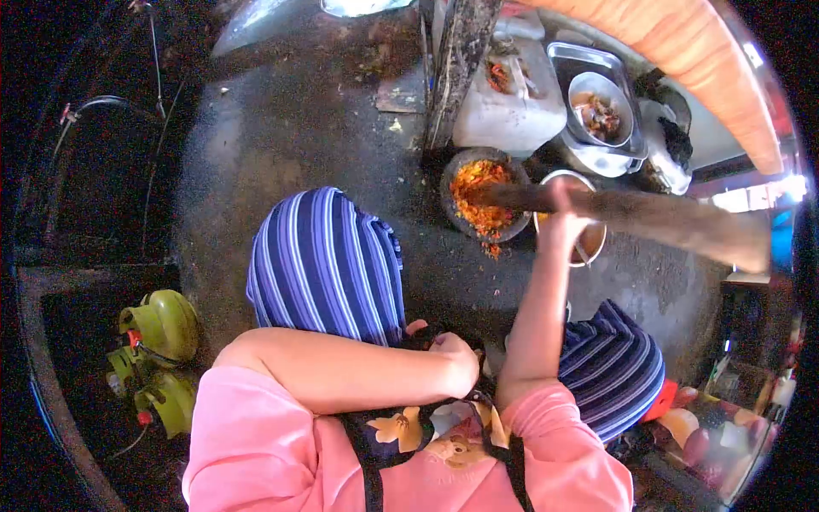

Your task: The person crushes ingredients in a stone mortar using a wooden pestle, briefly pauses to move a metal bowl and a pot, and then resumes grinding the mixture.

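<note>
My right hand (563, 206) is wrapped round a thick wooden pestle (665, 215), partly blurred. The pestle slants leftward, and its far end rests in a round stone mortar (450, 203). Chunky orange-red mash (482, 192) fills the mortar, and some bits lie on the floor below its rim. Just beyond my right hand, partly hidden behind the pestle and wrist, stands a pale-rimmed pail (589, 252) with brownish contents. My left hand (458, 363) is drawn in at my lap with curled fingers, against something dark; what it holds, if anything, is hidden.
Behind the mortar stands a whitish plastic jerrycan (512, 111). Beside it a pot of food scraps (601, 111) sits in a metal tray (589, 53). A wooden post (461, 68) rises at the back. Green gas cylinders (171, 328) stand at left. My striped-clad knees (328, 264) flank my lap.
</note>
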`<control>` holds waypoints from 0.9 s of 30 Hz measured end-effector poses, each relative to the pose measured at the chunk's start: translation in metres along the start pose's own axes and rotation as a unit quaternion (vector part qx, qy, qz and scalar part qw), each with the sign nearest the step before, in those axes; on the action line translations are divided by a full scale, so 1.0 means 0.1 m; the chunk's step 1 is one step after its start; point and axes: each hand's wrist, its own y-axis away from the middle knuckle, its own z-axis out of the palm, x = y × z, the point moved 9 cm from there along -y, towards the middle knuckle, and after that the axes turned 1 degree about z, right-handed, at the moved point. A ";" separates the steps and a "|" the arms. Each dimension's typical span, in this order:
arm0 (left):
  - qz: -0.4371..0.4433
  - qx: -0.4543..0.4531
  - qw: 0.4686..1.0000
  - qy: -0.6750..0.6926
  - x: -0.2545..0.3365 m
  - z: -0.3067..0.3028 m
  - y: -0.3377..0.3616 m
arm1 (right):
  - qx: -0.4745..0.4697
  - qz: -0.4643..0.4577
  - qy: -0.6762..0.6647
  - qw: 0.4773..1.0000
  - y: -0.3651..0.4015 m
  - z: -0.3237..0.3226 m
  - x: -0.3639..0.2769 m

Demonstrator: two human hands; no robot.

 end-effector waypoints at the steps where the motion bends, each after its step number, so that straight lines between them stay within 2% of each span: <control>1: 0.003 0.002 1.000 0.000 -0.02 0.02 -0.05 | -0.033 -0.018 -0.018 0.999 -0.10 0.11 -0.34; 3: 0.003 -0.040 0.999 -0.013 -0.03 0.13 -0.10 | -0.089 -0.037 -0.028 0.995 -0.18 0.34 -1.07; 5: 0.003 -0.047 0.999 -0.019 -0.07 0.02 0.00 | -0.113 -0.049 -0.021 0.992 -0.23 0.43 -1.29; 6: -0.005 -0.053 0.998 -0.035 -0.09 0.05 -0.03 | -0.071 -0.061 0.052 0.994 -0.31 0.34 -1.11; 7: -0.006 -0.051 0.998 -0.039 -0.08 0.05 -0.08 | -0.070 -0.045 0.101 0.991 -0.27 0.33 -0.81; 8: -0.018 -0.066 0.997 -0.043 -0.09 0.07 -0.12 | -0.080 -0.055 0.157 0.983 -0.18 0.31 -0.36; 9: -0.031 -0.082 0.995 -0.047 -0.10 0.10 -0.14 | -0.123 -0.023 0.241 0.962 -0.03 0.28 0.26; 10: -0.035 -0.080 0.995 -0.048 -0.08 0.11 -0.10 | -0.076 0.017 0.119 0.990 0.04 0.11 0.67; 11: -0.023 -0.046 0.998 -0.032 -0.06 0.04 -0.02 | -0.085 0.100 0.085 0.988 0.17 0.12 0.59; 12: -0.008 -0.013 1.000 -0.011 -0.02 0.00 0.01 | -0.083 0.068 0.012 0.994 0.23 0.18 0.40; 14: -0.012 -0.028 1.000 0.000 0.00 0.04 -0.01 | 0.002 -0.016 0.027 1.000 0.23 0.15 -0.05; 16: 0.008 -0.022 1.000 -0.012 0.01 0.02 0.04 | -0.061 -0.044 0.047 0.996 0.04 0.34 -0.64; 18: 0.001 -0.072 0.997 -0.001 -0.03 0.25 -0.21 | -0.101 -0.071 0.010 0.992 -0.10 0.48 -1.21; 21: -0.002 -0.037 0.999 -0.011 -0.07 0.06 -0.08 | -0.103 -0.078 0.092 0.987 -0.25 0.44 -1.20; 22: -0.018 -0.062 0.998 -0.026 -0.10 0.11 -0.18 | -0.095 -0.070 0.064 0.991 -0.19 0.43 -0.94; 23: -0.035 -0.086 0.995 -0.037 -0.13 0.16 -0.22 | -0.100 -0.048 0.072 0.991 -0.21 0.32 -0.27; 24: -0.038 -0.085 0.995 -0.038 -0.12 0.18 -0.19 | -0.134 -0.037 0.300 0.944 -0.04 0.31 0.24; 25: -0.017 -0.058 0.998 -0.024 -0.05 0.13 -0.14 | -0.113 0.021 0.137 0.984 0.08 0.21 0.65; 26: -0.003 -0.029 1.000 -0.009 -0.06 0.06 -0.08 | -0.120 0.145 -0.124 0.974 0.17 0.24 0.78; 27: -0.006 -0.023 1.000 -0.006 -0.05 -0.04 0.06 | -0.136 0.089 0.004 0.987 0.22 0.30 0.53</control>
